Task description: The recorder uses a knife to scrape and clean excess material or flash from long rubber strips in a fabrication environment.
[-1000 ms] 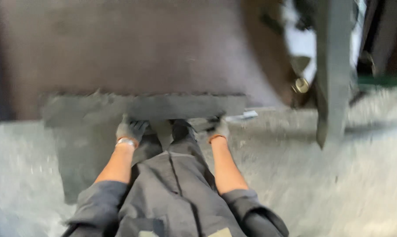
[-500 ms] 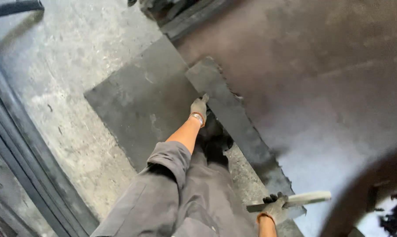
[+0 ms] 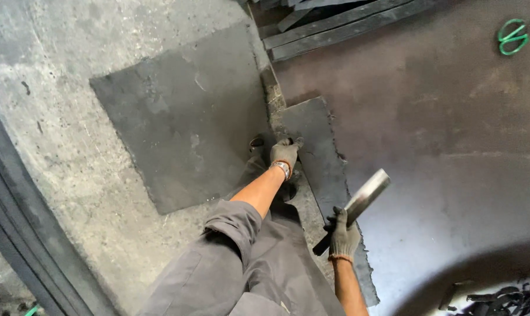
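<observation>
Left hand (image 3: pixel 285 153) gripping dark strip (image 3: pixel 323 175) edge at twelve o'clock, right hand (image 3: pixel 342 237) clenched on flat blade (image 3: pixel 358 205) (raised, off the sheet (image 3: pixel 429 146)); strip partly separated, trimming apparently unfinished.

A workshop, rough and industrial, most likely one cutting rubber or similar sheet stock. Bare, stained concrete floor (image 3: pixel 54 117) on the left; a huge dark sheet (image 3: pixel 429 134) spread flat on the right. Long dark strips (image 3: pixel 347 23) stacked at the top edge, a cut dark square (image 3: pixel 183 117) lying on the concrete, a ragged narrow offcut (image 3: pixel 317 158) alongside. Green-handled scissors (image 3: pixel 513 36) dropped on the sheet, black scraps (image 3: pixel 499 301) heaped in the lower right corner. Work gloves, grey work trousers.
</observation>
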